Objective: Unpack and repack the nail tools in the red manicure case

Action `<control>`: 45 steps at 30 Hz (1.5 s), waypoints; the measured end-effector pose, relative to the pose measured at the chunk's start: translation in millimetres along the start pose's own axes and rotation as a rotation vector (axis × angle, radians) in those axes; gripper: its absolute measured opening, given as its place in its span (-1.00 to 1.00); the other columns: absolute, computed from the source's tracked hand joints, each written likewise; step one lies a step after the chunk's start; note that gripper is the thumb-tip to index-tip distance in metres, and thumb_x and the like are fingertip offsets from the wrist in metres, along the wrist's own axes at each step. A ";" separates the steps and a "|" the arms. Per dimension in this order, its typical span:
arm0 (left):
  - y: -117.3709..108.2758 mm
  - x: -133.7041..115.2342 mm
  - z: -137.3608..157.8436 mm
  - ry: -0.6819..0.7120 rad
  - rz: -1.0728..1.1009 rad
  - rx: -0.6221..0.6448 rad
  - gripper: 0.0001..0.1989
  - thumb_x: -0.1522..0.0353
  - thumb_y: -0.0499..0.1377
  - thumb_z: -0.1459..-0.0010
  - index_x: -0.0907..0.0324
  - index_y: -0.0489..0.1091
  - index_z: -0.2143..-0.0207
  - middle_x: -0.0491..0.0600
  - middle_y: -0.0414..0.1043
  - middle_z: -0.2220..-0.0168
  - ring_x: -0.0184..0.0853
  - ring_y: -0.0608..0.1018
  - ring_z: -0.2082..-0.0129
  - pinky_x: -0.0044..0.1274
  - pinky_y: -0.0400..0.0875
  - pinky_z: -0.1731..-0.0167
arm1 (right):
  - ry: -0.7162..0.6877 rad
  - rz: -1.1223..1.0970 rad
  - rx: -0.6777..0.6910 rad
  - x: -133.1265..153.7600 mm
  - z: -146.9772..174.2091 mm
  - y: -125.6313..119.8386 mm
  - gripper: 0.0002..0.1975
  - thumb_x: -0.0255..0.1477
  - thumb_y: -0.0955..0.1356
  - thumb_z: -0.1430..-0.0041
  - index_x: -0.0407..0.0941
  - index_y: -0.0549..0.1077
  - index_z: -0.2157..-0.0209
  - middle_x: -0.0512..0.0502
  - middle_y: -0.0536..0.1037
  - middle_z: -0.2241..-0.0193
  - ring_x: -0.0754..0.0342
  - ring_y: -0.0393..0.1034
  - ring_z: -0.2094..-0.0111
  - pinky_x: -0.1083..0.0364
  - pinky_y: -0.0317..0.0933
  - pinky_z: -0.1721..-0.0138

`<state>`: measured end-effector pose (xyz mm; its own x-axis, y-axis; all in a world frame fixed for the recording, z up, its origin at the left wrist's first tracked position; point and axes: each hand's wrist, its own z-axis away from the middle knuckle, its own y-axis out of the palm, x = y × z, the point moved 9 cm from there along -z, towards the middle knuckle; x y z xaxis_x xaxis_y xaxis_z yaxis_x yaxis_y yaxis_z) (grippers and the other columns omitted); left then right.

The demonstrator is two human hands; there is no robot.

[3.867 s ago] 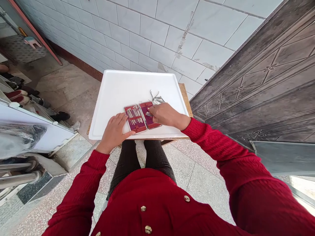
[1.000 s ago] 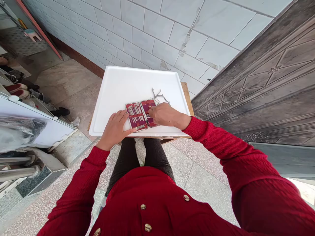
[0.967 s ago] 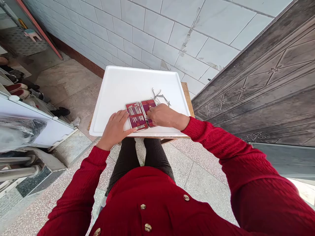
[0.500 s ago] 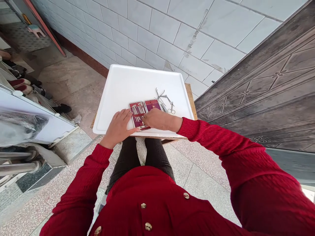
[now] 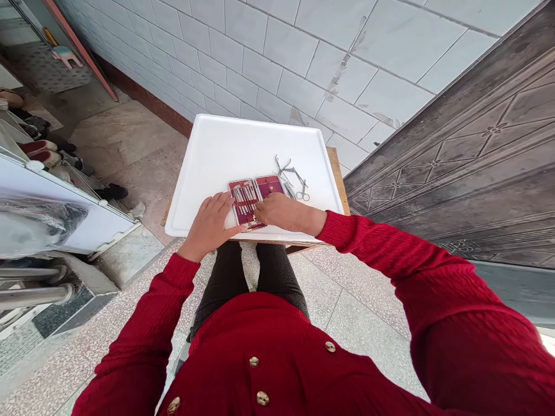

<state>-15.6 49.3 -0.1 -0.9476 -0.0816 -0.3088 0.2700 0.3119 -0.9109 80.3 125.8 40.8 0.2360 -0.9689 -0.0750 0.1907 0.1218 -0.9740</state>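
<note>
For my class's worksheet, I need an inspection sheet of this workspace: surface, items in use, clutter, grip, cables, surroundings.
Surface: white tray resting on a wooden board.
Items in use: manicure case lying open, slim metal tools in its left half; scissors and nippers lie outside it on the tray.
Clutter: shoes at far left, away from the tray.
Grip: left hand spread at the case's left edge; right hand over the case, fingers bent, contents hidden.
Cables: nothing seen.
Surroundings: tiled wall, patterned panel, speckled floor.
</note>
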 end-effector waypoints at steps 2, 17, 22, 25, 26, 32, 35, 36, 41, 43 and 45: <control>-0.2 -0.4 0.1 0.004 -0.001 -0.001 -0.24 -0.05 0.16 -0.35 0.23 0.17 -0.39 0.26 0.22 -0.43 0.09 0.23 -0.45 -0.02 0.08 -0.44 | 0.000 0.005 -0.002 -0.3 1.4 0.6 -0.81 -0.60 0.32 -0.38 -0.23 0.59 0.25 -0.22 0.57 0.34 -0.03 0.39 0.31 -0.03 -0.01 0.32; -3.3 -3.0 -0.3 0.009 0.003 0.001 -0.26 -0.03 0.17 -0.35 0.24 0.20 -0.38 0.28 0.24 -0.42 0.10 0.26 -0.43 -0.02 0.11 -0.43 | -0.012 -0.060 -0.037 5.0 -11.5 2.7 -0.77 -0.64 0.30 -0.40 -0.18 0.57 0.27 -0.19 0.56 0.31 -0.01 0.40 0.23 -0.02 0.11 0.23; -2.7 -2.4 0.1 0.002 0.005 0.010 -0.26 -0.02 0.18 -0.35 0.25 0.20 -0.37 0.28 0.22 -0.43 0.10 0.24 -0.44 -0.02 0.09 -0.44 | -0.086 -0.027 -0.001 12.8 -15.3 -0.3 -0.79 -0.56 0.29 -0.46 -0.21 0.58 0.19 -0.21 0.59 0.23 0.00 0.39 0.22 0.00 0.11 0.23; -2.1 -2.4 0.6 0.013 0.000 0.004 -0.25 -0.03 0.18 -0.35 0.26 0.19 -0.37 0.28 0.23 -0.42 0.11 0.24 -0.44 -0.03 0.08 -0.44 | -0.083 -0.086 -0.022 11.5 -11.1 1.3 -0.80 -0.51 0.30 -0.47 -0.24 0.57 0.16 -0.23 0.58 0.19 0.01 0.39 0.22 0.02 0.09 0.25; -2.1 -2.2 0.7 0.016 -0.001 0.000 -0.25 -0.03 0.18 -0.35 0.26 0.19 -0.37 0.28 0.23 -0.42 0.11 0.24 -0.44 -0.02 0.08 -0.44 | -0.053 -0.110 -0.047 9.4 -9.4 3.0 -0.80 -0.50 0.30 -0.47 -0.25 0.57 0.16 -0.23 0.57 0.19 0.01 0.38 0.23 0.03 0.08 0.26; -1.1 1.6 -0.4 0.021 -0.008 -0.008 -0.27 -0.04 0.15 -0.36 0.19 0.16 -0.38 0.28 0.22 -0.42 0.11 0.25 -0.44 0.00 0.12 -0.42 | 0.251 -0.215 -0.321 3.6 1.2 24.8 -0.71 -0.45 0.23 -0.53 -0.21 0.57 0.18 -0.24 0.54 0.19 0.00 0.37 0.23 0.04 0.16 0.23; -0.5 3.2 -1.5 0.021 -0.014 -0.004 -0.27 -0.04 0.16 -0.35 0.16 0.16 -0.38 0.27 0.21 -0.43 0.11 0.27 -0.43 0.01 0.15 -0.40 | 0.371 -0.281 -0.476 6.4 6.4 35.7 -0.71 -0.43 0.23 -0.53 -0.19 0.57 0.11 -0.26 0.55 0.15 -0.02 0.40 0.16 0.03 0.28 0.13; -0.8 3.6 -2.0 0.020 -0.014 -0.007 -0.27 -0.04 0.16 -0.35 0.15 0.16 -0.38 0.27 0.22 -0.42 0.11 0.27 -0.42 0.01 0.17 -0.39 | 0.386 -0.315 -0.521 7.4 8.0 38.1 -0.72 -0.42 0.24 -0.53 -0.19 0.57 0.08 -0.27 0.55 0.13 -0.03 0.42 0.14 0.01 0.32 0.08; -5.4 2.9 -4.9 0.019 -0.024 -0.035 -0.28 -0.09 0.15 -0.33 0.17 0.22 -0.34 0.27 0.29 -0.37 0.12 0.32 -0.38 0.00 0.23 -0.36 | 0.371 -0.493 -0.779 -2.5 30.3 32.3 -0.70 -0.41 0.26 -0.52 -0.14 0.54 -0.12 -0.28 0.54 -0.09 -0.04 0.43 -0.13 -0.05 0.35 -0.21; -7.1 2.6 -6.3 0.013 -0.030 -0.037 -0.29 -0.09 0.13 -0.34 0.15 0.22 -0.33 0.25 0.31 -0.36 0.11 0.34 -0.36 -0.01 0.24 -0.35 | 0.397 -0.529 -0.887 -15.1 50.3 28.2 -0.69 -0.41 0.26 -0.51 -0.13 0.54 -0.12 -0.26 0.54 -0.10 -0.02 0.44 -0.16 -0.03 0.36 -0.23; -8.2 2.5 -7.3 0.010 -0.031 -0.032 -0.30 -0.09 0.12 -0.34 0.14 0.23 -0.33 0.24 0.31 -0.35 0.10 0.35 -0.36 -0.02 0.25 -0.34 | 0.486 -0.544 -0.974 -30.6 74.9 30.3 -0.71 -0.42 0.26 -0.50 -0.13 0.58 -0.06 -0.24 0.57 -0.05 -0.01 0.47 -0.10 -0.01 0.40 -0.17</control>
<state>-21.5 53.5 8.6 -0.9572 -0.0819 -0.2778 0.2352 0.3399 -0.9106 150.2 175.3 29.6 -0.0731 -0.8484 0.5243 -0.6912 -0.3359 -0.6399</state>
